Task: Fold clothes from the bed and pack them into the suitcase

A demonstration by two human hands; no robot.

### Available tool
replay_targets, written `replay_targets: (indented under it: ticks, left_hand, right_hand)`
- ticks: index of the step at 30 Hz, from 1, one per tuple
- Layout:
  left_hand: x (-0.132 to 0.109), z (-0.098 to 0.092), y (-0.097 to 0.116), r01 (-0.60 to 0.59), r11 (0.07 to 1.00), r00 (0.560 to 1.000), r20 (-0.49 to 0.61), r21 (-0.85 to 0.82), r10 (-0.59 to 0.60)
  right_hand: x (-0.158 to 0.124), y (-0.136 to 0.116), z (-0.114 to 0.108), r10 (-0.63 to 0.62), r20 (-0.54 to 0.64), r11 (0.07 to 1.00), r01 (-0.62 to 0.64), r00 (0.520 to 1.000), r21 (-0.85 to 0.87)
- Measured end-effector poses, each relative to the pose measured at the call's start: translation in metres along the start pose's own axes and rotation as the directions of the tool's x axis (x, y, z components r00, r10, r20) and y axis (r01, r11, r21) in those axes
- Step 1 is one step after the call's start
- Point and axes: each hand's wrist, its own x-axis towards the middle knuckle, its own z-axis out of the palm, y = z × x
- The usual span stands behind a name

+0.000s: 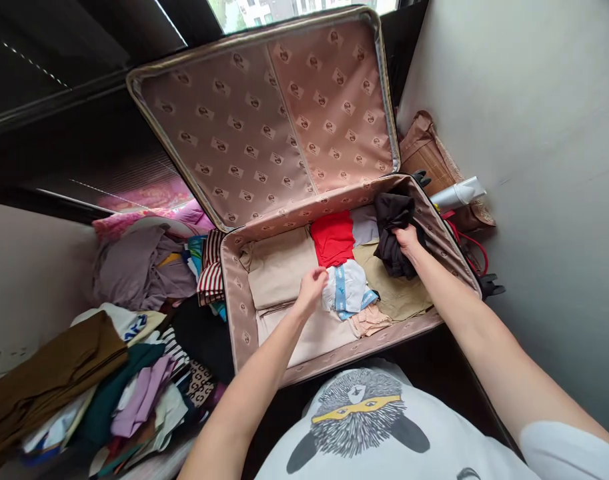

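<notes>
An open suitcase with a patterned pink lining lies in front of me, folded clothes inside. My right hand grips a bunched black garment over the suitcase's right side, above a folded khaki garment. Near the middle, my left hand has its fingers curled together beside a white garment with blue bands; whether they pinch anything is hidden. A folded red cloth lies just beyond that hand. Folded beige clothes fill the left side, and a peach garment lies at the near edge.
The suitcase lid stands raised against the window side. To the left are heaped clothes, including a grey pile, brown trousers and a lilac garment. A brown bag and a white tube sit by the right wall.
</notes>
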Motion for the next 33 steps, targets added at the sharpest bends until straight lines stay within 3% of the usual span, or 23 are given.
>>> replay_targets:
  ticks: [2, 4, 7, 9, 11, 14, 19, 22, 23, 25, 27, 28, 29, 31, 33]
  left_hand:
    - [0.041, 0.024, 0.017, -0.123, 0.966, 0.981, -0.122, 0.227, 0.153]
    - [0.076, 0.051, 0.031, -0.17, 0.881, 0.957, -0.139, 0.442, 0.254]
    - [0.11, 0.087, 0.038, -0.097, 0.76, 0.958, -0.147, 0.642, 0.246]
    - [0.122, 0.101, 0.038, -0.033, 0.707, 0.953, -0.191, 0.707, 0.235]
    - [0.129, 0.099, 0.041, -0.021, 0.705, 0.944, -0.219, 0.709, 0.248]
    - [0.133, 0.067, 0.057, -0.083, 0.743, 0.945, -0.183, 0.664, 0.269]
    - [0.104, -0.025, 0.098, -0.247, 0.763, 0.927, -0.084, 0.597, 0.366]
    - [0.061, -0.054, 0.098, -0.36, 0.74, 0.877, -0.065, 0.569, 0.476]
    - [0.043, -0.052, 0.09, -0.383, 0.721, 0.864, -0.052, 0.577, 0.501]
    - [0.007, -0.029, 0.063, -0.379, 0.688, 0.868, -0.019, 0.619, 0.496]
    - [-0.023, 0.012, 0.026, -0.309, 0.687, 0.918, 0.016, 0.658, 0.397]
    - [-0.034, 0.035, 0.007, -0.243, 0.685, 0.956, 0.051, 0.686, 0.288]
    - [-0.042, 0.055, -0.01, -0.157, 0.665, 0.986, 0.072, 0.73, 0.153]
    - [-0.048, 0.081, -0.033, -0.041, 0.585, 0.998, 0.061, 0.81, -0.015]
    - [-0.041, 0.082, -0.036, -0.031, 0.514, 0.997, 0.064, 0.857, -0.048]
  right_hand:
    - [0.0, 0.015, -0.01, 0.079, -0.032, 0.995, -0.077, 0.996, 0.061]
    - [-0.002, 0.029, -0.014, 0.138, -0.066, 0.985, -0.129, 0.988, 0.117]
    - [-0.002, 0.046, -0.011, 0.166, -0.098, 0.963, -0.14, 0.981, 0.231]
    - [0.0, 0.053, -0.007, 0.169, -0.098, 0.953, -0.137, 0.981, 0.269]
    - [0.002, 0.056, -0.005, 0.196, -0.091, 0.946, -0.164, 0.976, 0.28]
    - [0.003, 0.057, -0.003, 0.245, -0.063, 0.922, -0.213, 0.967, 0.324]
    - [0.003, 0.054, -0.003, 0.253, -0.039, 0.914, -0.226, 0.967, 0.337]
    - [0.003, 0.055, -0.003, 0.258, -0.039, 0.905, -0.227, 0.965, 0.359]
    - [0.004, 0.056, -0.003, 0.258, -0.038, 0.904, -0.227, 0.965, 0.363]
    - [0.005, 0.058, -0.002, 0.266, -0.042, 0.906, -0.234, 0.963, 0.352]
    - [0.005, 0.058, -0.002, 0.274, -0.049, 0.907, -0.241, 0.96, 0.344]
    - [0.005, 0.057, -0.002, 0.277, -0.051, 0.904, -0.242, 0.96, 0.353]
    - [0.005, 0.056, -0.002, 0.278, -0.049, 0.897, -0.242, 0.959, 0.369]
    - [0.003, 0.053, -0.003, 0.281, -0.041, 0.882, -0.242, 0.959, 0.404]
    - [0.001, 0.05, -0.004, 0.299, -0.043, 0.873, -0.255, 0.953, 0.415]
